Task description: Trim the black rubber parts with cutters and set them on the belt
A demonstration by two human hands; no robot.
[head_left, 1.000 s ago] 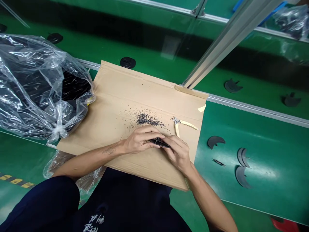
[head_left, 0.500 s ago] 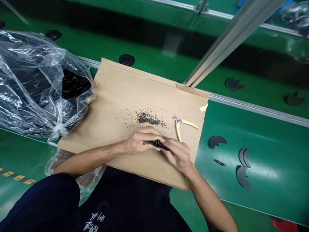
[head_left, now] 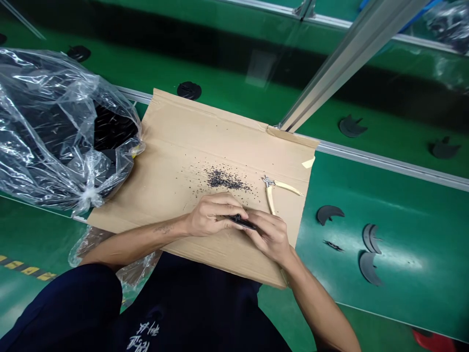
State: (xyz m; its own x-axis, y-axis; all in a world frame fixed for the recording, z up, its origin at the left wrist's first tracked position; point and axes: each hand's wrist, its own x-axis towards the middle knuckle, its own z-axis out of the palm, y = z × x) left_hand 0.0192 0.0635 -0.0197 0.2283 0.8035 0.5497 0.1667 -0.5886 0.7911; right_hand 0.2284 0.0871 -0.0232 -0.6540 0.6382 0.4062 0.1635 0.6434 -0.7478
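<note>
A black plastic part (head_left: pixel 242 221) is seen nearly edge-on between both hands, its ends covered by fingers. My left hand (head_left: pixel 212 213) grips its left end, fingers above and thumb below. On the other end my right hand (head_left: pixel 269 232) is closed, thumb and fingers pinching it. Both hands are over the near half of a cardboard sheet (head_left: pixel 176 127). Just beyond them lies a heap of small black plastic scraps (head_left: pixel 225 179). Side cutters (head_left: pixel 270 186) with cream handles rest on the cardboard with handles spread, close to my right hand.
A clear plastic bag (head_left: pixel 54 132) of black parts stands at the left. Several dark curved pieces (head_left: pixel 368 268) lie on the green table (head_left: pixel 421 215) at right. A metal post (head_left: pixel 330 73) rises at the cardboard's far edge. Beyond it, more black pieces (head_left: pixel 189 90) sit on a green surface.
The black part has shifted and turned slightly between my fingers, with less of its left side showing. Both hands keep their hold. The cutters and scraps stay where they were.
</note>
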